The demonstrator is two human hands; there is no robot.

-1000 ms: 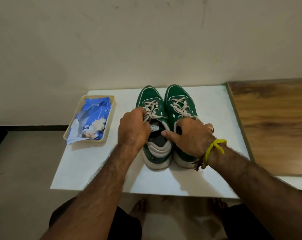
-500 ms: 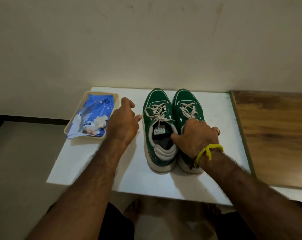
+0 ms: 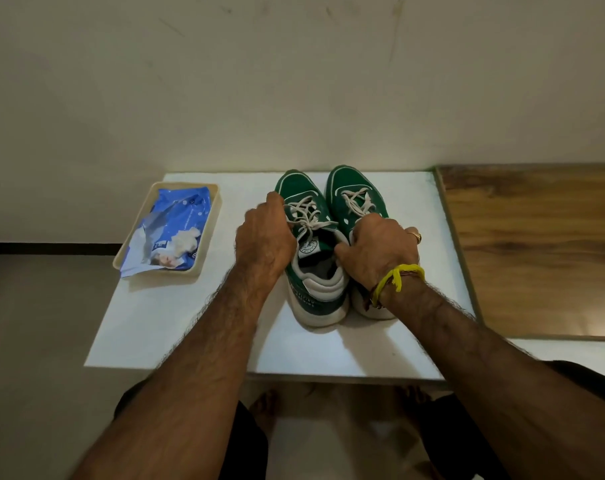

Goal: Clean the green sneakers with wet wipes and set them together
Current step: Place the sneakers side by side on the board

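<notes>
White slab (image 3: 197, 323), suede green sneakers (image 3: 304, 192) under hands (image 3: 264, 237).

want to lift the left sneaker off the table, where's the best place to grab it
Take the left sneaker by its padded heel collar, coming from above and behind. The opening faces up and the heel points toward the person, so fingers can hook inside. The left hand already rests against its outer side.
</notes>
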